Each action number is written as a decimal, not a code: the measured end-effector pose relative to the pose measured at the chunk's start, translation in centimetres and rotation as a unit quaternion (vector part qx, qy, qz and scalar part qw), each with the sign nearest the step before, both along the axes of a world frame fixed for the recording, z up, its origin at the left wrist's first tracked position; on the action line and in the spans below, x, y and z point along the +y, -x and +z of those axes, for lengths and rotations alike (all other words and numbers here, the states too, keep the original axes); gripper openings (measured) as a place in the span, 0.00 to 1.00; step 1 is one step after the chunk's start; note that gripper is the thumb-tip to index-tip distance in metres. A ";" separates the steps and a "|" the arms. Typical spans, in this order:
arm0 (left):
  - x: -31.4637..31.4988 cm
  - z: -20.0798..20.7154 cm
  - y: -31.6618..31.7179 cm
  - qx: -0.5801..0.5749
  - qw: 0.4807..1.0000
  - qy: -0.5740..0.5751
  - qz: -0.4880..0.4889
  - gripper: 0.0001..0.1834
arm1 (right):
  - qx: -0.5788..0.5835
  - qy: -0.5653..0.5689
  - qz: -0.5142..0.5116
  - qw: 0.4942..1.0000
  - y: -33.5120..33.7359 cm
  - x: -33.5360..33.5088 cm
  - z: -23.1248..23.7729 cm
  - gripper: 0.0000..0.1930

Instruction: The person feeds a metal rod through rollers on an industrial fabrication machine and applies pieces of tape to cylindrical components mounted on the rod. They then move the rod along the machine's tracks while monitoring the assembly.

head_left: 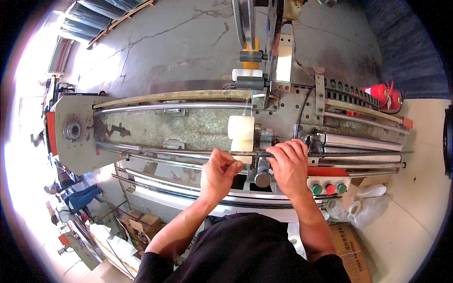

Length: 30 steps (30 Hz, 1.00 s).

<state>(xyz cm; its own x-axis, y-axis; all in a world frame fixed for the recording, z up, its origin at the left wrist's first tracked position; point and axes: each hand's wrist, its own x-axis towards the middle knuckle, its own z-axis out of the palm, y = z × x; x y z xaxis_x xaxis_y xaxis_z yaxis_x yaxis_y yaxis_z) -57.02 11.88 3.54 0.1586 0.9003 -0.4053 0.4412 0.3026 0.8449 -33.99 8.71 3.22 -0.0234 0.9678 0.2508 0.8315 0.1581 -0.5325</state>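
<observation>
A long thin dark rod lies crosswise in front of me over the machine. My right hand has its fingers closed over the rod, right of the carriage. My left hand is closed in a pinch against the rod's near side; whatever lies between its fingertips is too small to make out. Just beyond and right of the left hand sit two pale cream rollers, one behind the other, the nearer one partly behind the rod. Between my hands, a metal clamp with a round knob points toward me.
The long machine bed carries steel guide rails and a grey end housing at left. A button box stands beside my right forearm. Several dark rods lie along the near edge. Fire extinguishers stand far right; a cardboard box sits near right.
</observation>
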 end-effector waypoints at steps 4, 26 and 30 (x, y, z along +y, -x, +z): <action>-0.4 0.3 -0.2 0.088 0.991 -0.093 -0.027 0.20 | 0.009 0.003 -0.004 1.000 0.2 -0.3 0.6 0.15; 9.4 3.7 0.8 0.145 0.920 -0.045 -0.362 0.53 | -0.014 -0.064 0.005 0.998 0.3 0.3 -0.1 0.14; 9.9 3.5 1.0 0.113 0.934 0.008 -0.338 0.55 | -0.018 -0.065 -0.001 0.998 0.2 0.4 -0.3 0.13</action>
